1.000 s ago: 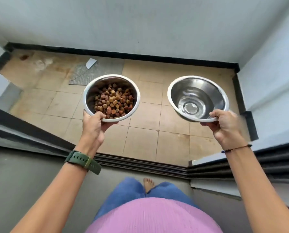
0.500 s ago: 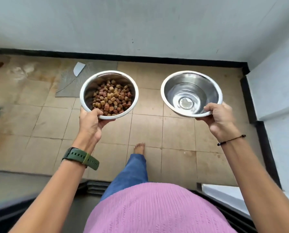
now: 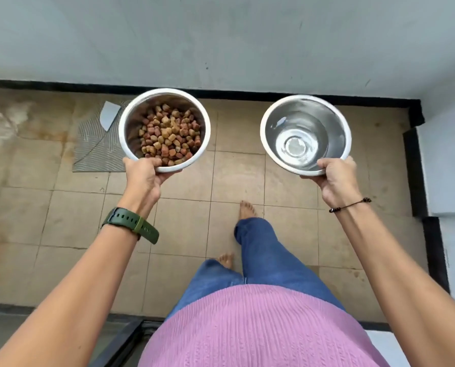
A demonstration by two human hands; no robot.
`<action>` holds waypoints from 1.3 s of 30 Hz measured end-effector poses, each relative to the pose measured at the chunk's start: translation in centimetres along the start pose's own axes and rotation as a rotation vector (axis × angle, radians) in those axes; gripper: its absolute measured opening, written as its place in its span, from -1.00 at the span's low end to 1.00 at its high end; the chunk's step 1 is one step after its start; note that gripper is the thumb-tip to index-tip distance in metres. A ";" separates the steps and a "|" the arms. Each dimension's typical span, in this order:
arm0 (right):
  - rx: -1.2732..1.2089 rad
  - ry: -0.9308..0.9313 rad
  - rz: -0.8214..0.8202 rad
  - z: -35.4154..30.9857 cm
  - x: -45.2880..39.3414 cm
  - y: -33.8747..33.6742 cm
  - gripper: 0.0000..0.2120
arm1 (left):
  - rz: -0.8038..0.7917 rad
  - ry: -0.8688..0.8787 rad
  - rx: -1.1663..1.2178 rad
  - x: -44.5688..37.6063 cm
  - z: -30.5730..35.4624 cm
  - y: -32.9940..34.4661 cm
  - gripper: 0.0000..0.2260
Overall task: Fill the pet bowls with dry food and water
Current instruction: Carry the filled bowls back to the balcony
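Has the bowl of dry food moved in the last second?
Yes. The food bowl has gone forward over the threshold, nearer the grey mat by the wall.

The floor [image 3: 237, 176] is beige tile, stained brown far left of the left hand. A grey ribbed mat [image 3: 94, 152] lies flat on it just left of that hand, with a pale shard [image 3: 109, 115] resting on the mat's far corner. Two bare feet [image 3: 246, 210] stand on the tiles between and below the hands.
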State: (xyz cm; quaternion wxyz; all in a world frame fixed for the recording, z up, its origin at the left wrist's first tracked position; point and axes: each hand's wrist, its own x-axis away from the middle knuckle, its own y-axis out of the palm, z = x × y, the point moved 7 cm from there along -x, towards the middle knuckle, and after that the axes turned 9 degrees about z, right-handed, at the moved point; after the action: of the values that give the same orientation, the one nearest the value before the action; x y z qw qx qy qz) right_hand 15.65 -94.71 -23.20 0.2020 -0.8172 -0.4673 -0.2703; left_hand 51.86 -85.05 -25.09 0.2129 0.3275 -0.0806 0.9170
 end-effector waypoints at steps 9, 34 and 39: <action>0.145 0.077 0.102 7.2 -20.2 9.5 -0.63 | 0.165 -0.131 -0.146 -17.3 -9.0 9.8 -0.57; 0.396 0.328 0.232 45.9 -52.6 12.2 -0.68 | -0.425 0.498 -1.929 -38.3 -62.5 8.5 -0.62; 0.427 0.345 0.222 46.3 -53.2 11.8 -0.69 | -0.383 0.639 -1.911 -37.5 -61.8 8.9 -0.60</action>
State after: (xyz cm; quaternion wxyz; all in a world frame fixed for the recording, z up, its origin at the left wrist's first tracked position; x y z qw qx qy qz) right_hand 15.46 -108.25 -93.38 0.4741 -0.7442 -0.3801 -0.2773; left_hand 38.98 -87.95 -96.69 0.5394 -0.2312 -0.6631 0.4647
